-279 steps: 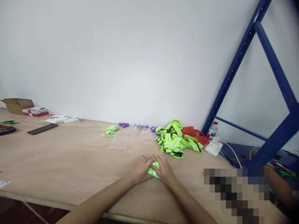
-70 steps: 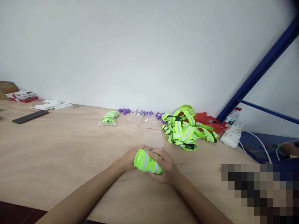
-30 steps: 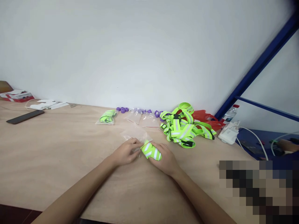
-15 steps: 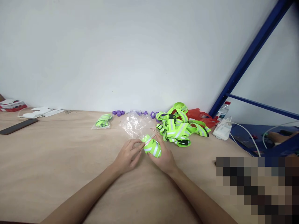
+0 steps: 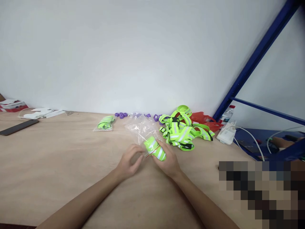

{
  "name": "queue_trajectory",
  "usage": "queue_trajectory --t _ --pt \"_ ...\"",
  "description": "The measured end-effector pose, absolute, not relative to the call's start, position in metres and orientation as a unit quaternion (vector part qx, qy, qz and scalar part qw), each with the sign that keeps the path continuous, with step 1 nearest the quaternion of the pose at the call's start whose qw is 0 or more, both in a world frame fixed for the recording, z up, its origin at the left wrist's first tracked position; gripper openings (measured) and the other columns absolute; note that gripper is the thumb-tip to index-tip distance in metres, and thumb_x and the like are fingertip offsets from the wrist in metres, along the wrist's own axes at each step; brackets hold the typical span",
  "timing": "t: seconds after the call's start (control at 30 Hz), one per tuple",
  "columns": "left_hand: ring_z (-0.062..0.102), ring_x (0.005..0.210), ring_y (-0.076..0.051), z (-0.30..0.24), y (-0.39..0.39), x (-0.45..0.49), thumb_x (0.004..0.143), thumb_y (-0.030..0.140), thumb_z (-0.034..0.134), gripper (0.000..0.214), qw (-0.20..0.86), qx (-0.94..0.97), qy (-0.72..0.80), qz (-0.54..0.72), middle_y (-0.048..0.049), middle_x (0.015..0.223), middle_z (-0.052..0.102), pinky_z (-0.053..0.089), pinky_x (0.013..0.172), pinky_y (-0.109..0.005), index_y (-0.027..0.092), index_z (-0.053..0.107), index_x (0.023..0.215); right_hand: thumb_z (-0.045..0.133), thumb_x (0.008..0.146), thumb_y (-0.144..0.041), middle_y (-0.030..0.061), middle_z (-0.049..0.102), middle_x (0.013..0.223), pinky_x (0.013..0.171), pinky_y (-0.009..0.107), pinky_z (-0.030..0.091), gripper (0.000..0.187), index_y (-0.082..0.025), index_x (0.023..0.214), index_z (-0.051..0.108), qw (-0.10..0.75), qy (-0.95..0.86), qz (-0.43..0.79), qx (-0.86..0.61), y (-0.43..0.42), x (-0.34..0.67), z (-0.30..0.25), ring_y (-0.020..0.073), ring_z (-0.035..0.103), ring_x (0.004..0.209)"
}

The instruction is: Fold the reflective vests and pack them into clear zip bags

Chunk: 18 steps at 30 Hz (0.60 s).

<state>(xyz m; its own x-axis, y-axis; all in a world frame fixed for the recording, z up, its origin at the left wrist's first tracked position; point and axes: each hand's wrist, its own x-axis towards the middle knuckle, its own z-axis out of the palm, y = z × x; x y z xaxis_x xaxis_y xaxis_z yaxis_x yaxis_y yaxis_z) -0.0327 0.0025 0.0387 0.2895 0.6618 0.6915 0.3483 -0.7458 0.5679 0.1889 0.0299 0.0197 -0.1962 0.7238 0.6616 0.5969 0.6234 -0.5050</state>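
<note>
The right hand (image 5: 168, 160) grasps a lime-green, silver-striped fabric roll (image 5: 161, 155), its far end inside a clear plastic bag with a red-lined mouth (image 5: 140, 127) that spreads ahead of both hands. The left hand (image 5: 130, 162) curves beside that mouth, thumb and fingers apart; whether they touch the film cannot be told. Steady handling probably means keeping the roll squeezed tight and the red-lined edge spread, so the fabric doesn't snag.
</note>
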Motion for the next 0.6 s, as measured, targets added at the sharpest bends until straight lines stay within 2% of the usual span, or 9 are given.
queue_trajectory --t 0.03,0.07,0.13,0.2,0.27,0.37,0.47,0.6 --pt "0.061 0.088 -0.019 0.038 0.004 -0.033 0.095 0.022 0.056 0.008 0.199 0.743 0.36 0.528 -0.0067 0.094 0.064 0.051 0.08 -0.032 0.02 0.061 0.101 0.07 0.081 -0.028 0.0118 0.066 0.128 0.101 0.044 0.053 0.064 -0.024 0.143 0.053 0.473 -0.769 0.064 -0.425 0.03 0.189 0.02 0.0298 0.063 0.119" --pt "0.06 0.084 -0.018 0.037 0.007 -0.033 0.093 0.027 0.062 0.009 0.245 0.69 0.397 0.553 -0.005 0.092 0.062 0.05 0.077 -0.03 0.02 0.059 0.097 0.071 0.082 -0.028 0.0119 0.066 0.128 0.101 0.044 0.053 0.063 -0.024 0.142 0.053 0.477 -0.769 0.063 -0.422 0.03 0.19 0.021 0.0298 0.063 0.119" --pt "0.062 0.086 -0.017 0.033 0.015 -0.029 0.082 0.036 0.076 0.032 0.35 0.563 0.441 0.605 -0.0052 0.103 0.062 0.052 0.075 -0.029 0.021 0.055 0.102 0.071 0.082 -0.029 0.0122 0.067 0.127 0.101 0.044 0.053 0.061 -0.023 0.14 0.053 0.483 -0.768 0.065 -0.417 0.03 0.19 0.021 0.0299 0.063 0.118" --pt "0.065 0.099 -0.022 0.027 0.022 -0.02 0.069 0.042 0.087 0.062 0.459 0.433 0.427 0.648 -0.0095 0.121 0.061 0.055 0.08 -0.032 0.023 0.051 0.116 0.071 0.082 -0.03 0.0122 0.068 0.123 0.099 0.045 0.053 0.059 -0.022 0.138 0.054 0.481 -0.769 0.068 -0.416 0.03 0.189 0.021 0.0299 0.064 0.115" --pt "0.064 0.112 -0.027 0.023 0.026 -0.004 0.062 0.044 0.092 0.078 0.542 0.343 0.381 0.666 -0.0123 0.13 0.061 0.055 0.088 -0.036 0.024 0.049 0.125 0.072 0.081 -0.03 0.0126 0.068 0.122 0.098 0.045 0.054 0.058 -0.021 0.136 0.055 0.475 -0.772 0.069 -0.417 0.03 0.188 0.02 0.0304 0.064 0.115" --pt "0.066 0.11 -0.027 0.02 0.026 0.023 0.059 0.043 0.095 0.077 0.602 0.295 0.329 0.665 -0.0115 0.12 0.069 0.054 0.093 -0.036 0.019 0.058 0.122 0.071 0.08 -0.03 0.0128 0.068 0.123 0.097 0.045 0.054 0.057 -0.021 0.135 0.057 0.458 -0.781 0.076 -0.418 0.028 0.186 0.019 0.0309 0.064 0.116" --pt "0.071 0.094 -0.027 0.021 0.022 0.044 0.058 0.041 0.096 0.067 0.627 0.282 0.327 0.648 -0.0122 0.103 0.074 0.056 0.086 -0.037 0.012 0.066 0.111 0.07 0.078 -0.027 0.0121 0.068 0.122 0.099 0.044 0.053 0.059 -0.021 0.135 0.056 0.443 -0.787 0.093 -0.419 0.025 0.185 0.019 0.0304 0.063 0.116" --pt "0.072 0.086 -0.028 0.019 0.017 0.054 0.059 0.04 0.095 0.061 0.639 0.273 0.332 0.638 -0.0145 0.099 0.076 0.057 0.082 -0.037 0.008 0.07 0.104 0.07 0.075 -0.024 0.0121 0.065 0.125 0.101 0.045 0.052 0.063 -0.022 0.136 0.055 0.438 -0.779 0.11 -0.436 0.023 0.184 0.019 0.0306 0.061 0.119"
